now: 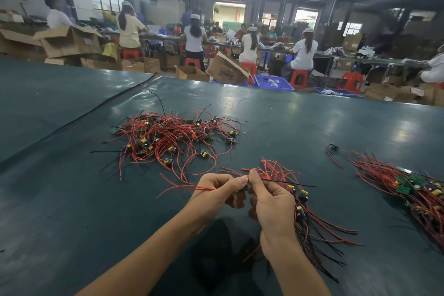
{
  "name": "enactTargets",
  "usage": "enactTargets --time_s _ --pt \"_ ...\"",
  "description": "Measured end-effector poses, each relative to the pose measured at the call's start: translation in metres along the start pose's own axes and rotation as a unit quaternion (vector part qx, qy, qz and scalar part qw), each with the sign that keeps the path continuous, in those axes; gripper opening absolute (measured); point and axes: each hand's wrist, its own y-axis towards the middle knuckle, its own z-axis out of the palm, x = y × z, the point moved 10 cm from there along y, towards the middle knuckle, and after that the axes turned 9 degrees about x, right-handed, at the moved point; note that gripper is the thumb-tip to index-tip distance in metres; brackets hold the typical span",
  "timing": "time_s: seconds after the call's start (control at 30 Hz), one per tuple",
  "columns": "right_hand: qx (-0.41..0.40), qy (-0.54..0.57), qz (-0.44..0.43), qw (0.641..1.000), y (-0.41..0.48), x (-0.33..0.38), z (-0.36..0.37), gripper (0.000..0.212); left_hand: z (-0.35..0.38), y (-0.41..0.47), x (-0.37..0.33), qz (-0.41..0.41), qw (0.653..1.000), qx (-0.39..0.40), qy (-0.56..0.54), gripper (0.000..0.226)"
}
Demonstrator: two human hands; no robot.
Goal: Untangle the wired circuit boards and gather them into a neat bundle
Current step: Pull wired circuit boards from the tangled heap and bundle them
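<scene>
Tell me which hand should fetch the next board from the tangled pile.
Left, probably. The tangled pile lies ahead, nearer the left hand, whose fingers pinch only a red wire. The right hand grips the gathered bundle.

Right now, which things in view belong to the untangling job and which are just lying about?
Job: tangled pile of wired boards; red wire pinched by the left hand; part-made bundle gripped by the right hand; gathered heap at far right; lone board beside it.
Lying about: cardboard boxes, blue crate, red stools beyond the table.
</scene>
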Motion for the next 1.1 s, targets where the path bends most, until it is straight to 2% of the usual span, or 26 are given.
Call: enactTargets --time_s 0.17,0.33,0.6,0.83,1.0,1.1 --pt "-0.016 0.029 -0.012 0.999 0.003 0.006 -0.008 0.035 0.002 0.0 -0.006 0.007 1.0 0.014 -0.001 0.029" --pt "-0.039 0.064 -0.039 0.996 0.008 0.019 -0.024 0.033 0.005 -0.001 -0.011 0.011 0.999 0.041 -0.005 0.027" --pt "-0.123 0.063 -0.079 0.987 0.012 0.032 -0.058 0.03 0.004 -0.003 -0.015 0.013 0.998 0.058 0.002 0.032" --pt "-0.137 0.077 -0.095 0.983 0.011 0.034 -0.064 0.03 0.004 -0.002 -0.012 0.012 0.998 0.062 0.008 0.033" --pt "-0.168 0.097 -0.123 0.973 0.008 0.046 -0.083 0.017 -0.018 -0.002 -0.011 0.021 0.999 0.002 -0.05 0.031" --pt "-0.163 0.12 -0.111 0.973 0.008 0.046 -0.084 0.017 -0.032 -0.002 -0.009 0.023 0.997 -0.036 -0.07 0.032"
